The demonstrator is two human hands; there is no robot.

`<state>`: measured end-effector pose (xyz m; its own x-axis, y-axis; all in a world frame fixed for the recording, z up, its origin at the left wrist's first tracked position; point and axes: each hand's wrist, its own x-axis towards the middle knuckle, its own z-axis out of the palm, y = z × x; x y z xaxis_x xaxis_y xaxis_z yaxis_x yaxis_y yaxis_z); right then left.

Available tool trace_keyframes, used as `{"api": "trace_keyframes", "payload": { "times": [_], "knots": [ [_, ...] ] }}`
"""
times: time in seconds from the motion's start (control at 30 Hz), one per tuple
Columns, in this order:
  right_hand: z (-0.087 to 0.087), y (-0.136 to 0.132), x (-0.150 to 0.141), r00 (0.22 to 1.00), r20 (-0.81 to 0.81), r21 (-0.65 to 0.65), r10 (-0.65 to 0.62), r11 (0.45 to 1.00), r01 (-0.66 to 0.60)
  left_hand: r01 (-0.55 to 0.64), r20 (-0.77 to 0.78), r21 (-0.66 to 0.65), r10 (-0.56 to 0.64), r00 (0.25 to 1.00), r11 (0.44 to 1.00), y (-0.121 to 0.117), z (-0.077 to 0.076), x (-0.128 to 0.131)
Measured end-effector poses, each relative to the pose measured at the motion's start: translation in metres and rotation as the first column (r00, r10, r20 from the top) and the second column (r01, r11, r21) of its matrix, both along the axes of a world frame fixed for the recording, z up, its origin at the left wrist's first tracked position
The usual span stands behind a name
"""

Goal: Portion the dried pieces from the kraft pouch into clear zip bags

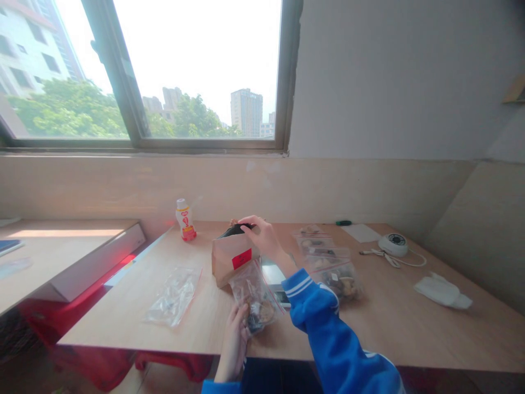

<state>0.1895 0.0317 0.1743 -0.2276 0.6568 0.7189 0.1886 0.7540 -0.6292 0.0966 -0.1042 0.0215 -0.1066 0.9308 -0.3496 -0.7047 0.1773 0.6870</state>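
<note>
Both hands are apart: the right hand (262, 236) reaches over the top of the brown paper bag (223, 264), fingers at its open mouth, though I cannot tell whether they grip anything. Nearer than the paper bag, the left hand (235, 331) is closed on the side of a filled zip bag (262, 313), whose upper part overlaps the paper bag's lower right. Left of the paper bag lie a flat clear bag (174, 298) and, farther back, a bottle (186, 220); right of it, more filled zip bags (338, 276).
</note>
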Motion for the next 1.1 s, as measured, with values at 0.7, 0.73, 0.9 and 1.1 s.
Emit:
{"api": "trace_keyframes", "payload": {
  "times": [0.7, 0.73, 0.9, 1.1],
  "knots": [
    [0.002, -0.031, 0.014, 0.974, -0.127, -0.025, -0.187, 0.982, 0.186, 0.021, -0.020, -0.041, -0.022, 1.000, 0.999, 0.000, 0.007, 0.001],
    [-0.001, -0.036, 0.018, 0.971, -0.147, -0.059, -0.188, 0.982, 0.181, 0.028, -0.025, -0.036, -0.029, 0.999, 0.999, -0.001, 0.008, 0.000],
    [-0.043, -0.067, 0.035, 0.978, -0.106, -0.312, -0.179, 0.940, 0.138, 0.085, -0.017, 0.030, -0.084, 0.996, 0.996, -0.004, 0.012, -0.001],
    [-0.109, -0.091, 0.043, 0.988, -0.136, -0.550, -0.075, 0.835, -0.012, 0.151, 0.008, 0.151, -0.154, 0.988, 0.977, -0.007, 0.008, -0.003]
  ]
}}
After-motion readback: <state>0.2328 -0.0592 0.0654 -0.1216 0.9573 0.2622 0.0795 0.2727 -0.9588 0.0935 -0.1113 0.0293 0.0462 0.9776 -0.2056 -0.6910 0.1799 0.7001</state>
